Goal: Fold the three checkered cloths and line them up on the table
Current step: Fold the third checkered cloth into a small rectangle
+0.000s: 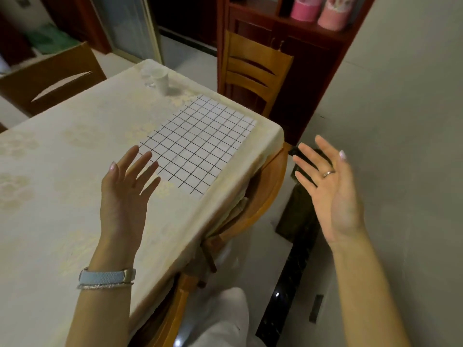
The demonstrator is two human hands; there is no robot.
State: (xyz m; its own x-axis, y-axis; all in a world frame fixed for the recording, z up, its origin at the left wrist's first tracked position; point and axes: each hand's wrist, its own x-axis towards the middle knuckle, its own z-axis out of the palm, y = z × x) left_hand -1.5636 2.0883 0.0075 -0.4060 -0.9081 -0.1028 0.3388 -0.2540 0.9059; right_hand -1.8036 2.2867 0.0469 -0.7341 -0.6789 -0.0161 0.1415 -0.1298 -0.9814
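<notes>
Nearest, a white-clad leg sits just off the table's right edge, above a pale floor crossed by a dark glossy strip. The left forearm reaches over the table, which is covered in a cream patterned cloth; the wrist carries a pale blue band and a thin bracelet just below it. A wooden chair is tucked under the right edge, its curved back pressing up against the hanging tablecloth between the table and the right arm.

The left hand hangs over the tabletop with fingers straight and spread, holding nothing, its fingertips over the near left corner of the checkered cloth; whether they touch it cannot be told. The right hand is raised off the table's right side, over the floor, palm turned inward, fingers spread and empty, a ring on one finger. A plain grey wall stands close on that side.

The checkered cloth lies flat as a white rectangle with dark grid lines, near the table's far right corner, its right edge just inside the table edge. To its left is a wide stretch of bare tabletop.

Farther on, a white cup and a clear glass stand together near the far edge, apart from the cloth. Beyond the corner is a second wooden chair, a third chair at the far left, and a dark red cabinet holding pink canisters
</notes>
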